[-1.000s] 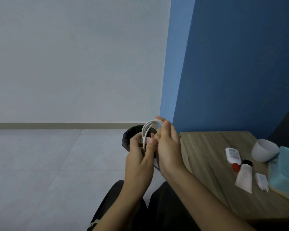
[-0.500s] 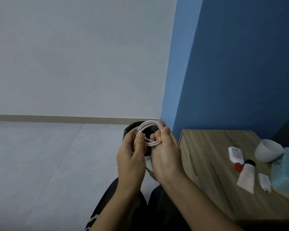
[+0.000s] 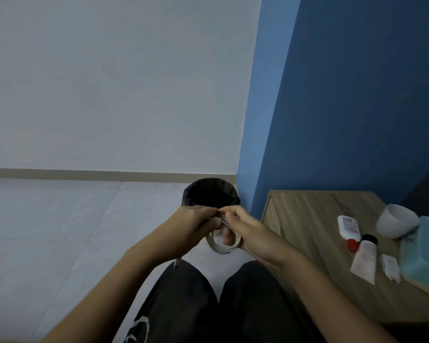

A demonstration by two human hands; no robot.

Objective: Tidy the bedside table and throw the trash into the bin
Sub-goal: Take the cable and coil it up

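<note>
- White charging cable (image 3: 223, 245), wound into a small coil, hangs between the two hands in the head view, out over the lap and well off the counter (image 3: 307, 219).
- The left hand (image 3: 193, 225) is closed, pinching the top of the coil together with a free strand; one plug end (image 3: 175, 264) dangles below that forearm.
- The right hand (image 3: 245, 230) is also closed on the coil, with a finger hooked through the loop.
- The bin (image 3: 210, 193), lined in black, stands on the floor at 12 o'clock from the hands, just beyond them and beside the counter's left edge.
- At 3 o'clock the counter carries a red-capped white tube (image 3: 348, 229), a black-capped tube (image 3: 364, 259), a white charger plug (image 3: 391, 267), a white cup (image 3: 396, 225) lying tilted, and a teal tissue box (image 3: 426, 253).
- The step in hand looks like finishing the coil: tucking or wrapping the loose end so the loops stay together.
- Next, I judge, the tail wants securing without letting the loops spring open, then the bundle goes to the counter near the charger plug; the cable seems something to keep, not trash.
</note>
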